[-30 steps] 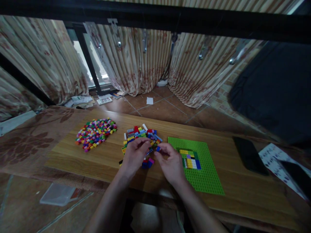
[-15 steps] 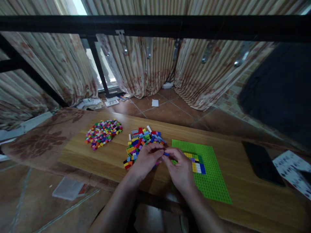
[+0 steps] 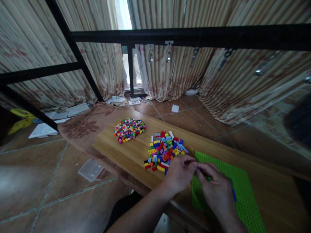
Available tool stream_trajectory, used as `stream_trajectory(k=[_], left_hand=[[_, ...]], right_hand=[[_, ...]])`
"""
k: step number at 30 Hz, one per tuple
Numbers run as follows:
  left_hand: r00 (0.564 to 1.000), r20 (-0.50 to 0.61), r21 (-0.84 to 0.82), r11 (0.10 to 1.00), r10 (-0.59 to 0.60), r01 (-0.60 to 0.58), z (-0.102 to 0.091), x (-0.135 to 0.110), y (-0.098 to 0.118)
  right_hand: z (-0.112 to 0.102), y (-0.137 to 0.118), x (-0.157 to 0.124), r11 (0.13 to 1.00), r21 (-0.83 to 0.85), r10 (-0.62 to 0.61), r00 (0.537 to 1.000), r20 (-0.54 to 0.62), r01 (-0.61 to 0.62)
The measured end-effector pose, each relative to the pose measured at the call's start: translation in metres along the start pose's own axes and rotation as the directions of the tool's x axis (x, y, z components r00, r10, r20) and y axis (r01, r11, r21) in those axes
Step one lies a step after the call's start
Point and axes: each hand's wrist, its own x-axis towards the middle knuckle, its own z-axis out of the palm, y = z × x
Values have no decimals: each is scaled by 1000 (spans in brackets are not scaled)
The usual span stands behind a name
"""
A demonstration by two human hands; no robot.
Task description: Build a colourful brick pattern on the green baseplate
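Note:
My left hand (image 3: 181,173) and my right hand (image 3: 216,186) meet at their fingertips, both closed on a small blue brick (image 3: 198,167) that is mostly covered by the fingers. A mixed pile of toy building bricks (image 3: 161,150) lies just beyond and left of my left hand. Under my right hand is the green baseplate (image 3: 247,200). On it a blue brick (image 3: 234,195) shows at the edge of my right hand, which hides the other bricks built there.
A heap of smaller colourful bricks (image 3: 130,129) lies farther left on the wooden table (image 3: 114,149). A patterned cloth (image 3: 89,126) covers the left end. A clear plastic box (image 3: 90,170) sits on the floor, and a black metal frame (image 3: 194,37) crosses above.
The view has swung left, so the table's contents appear farther right. Both hands stay together on the blue brick, and my right hand now covers most of the bricks on the baseplate.

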Motion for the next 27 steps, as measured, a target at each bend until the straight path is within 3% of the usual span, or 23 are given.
stream_trajectory(k=[8,15,19,23,25,27], left_hand=[[994,-83,-97,994,-67,59,6,4,-5],[985,-148,-104,992,-86,70,-5,6,-3],[968,-239,-66,996,-73,59,-26,14,-4],[921,-385,11,997,-61,71,-65,22,-3],[896,-443,182,975,-33,126,-85,22,-1],[894,-447,396,896,-2,200,-101,19,2]], right_hand=[[1,6,1,1000,-8,-2,1000,-18,2],[7,-3,4,1000,-14,28,1000,-6,-28],[17,-7,3,996,-49,70,997,41,-68],[30,-6,2,990,-131,58,993,106,-44],[34,-5,2,985,-171,44,992,120,-23],[36,-4,3,980,-199,37,992,121,-13]])
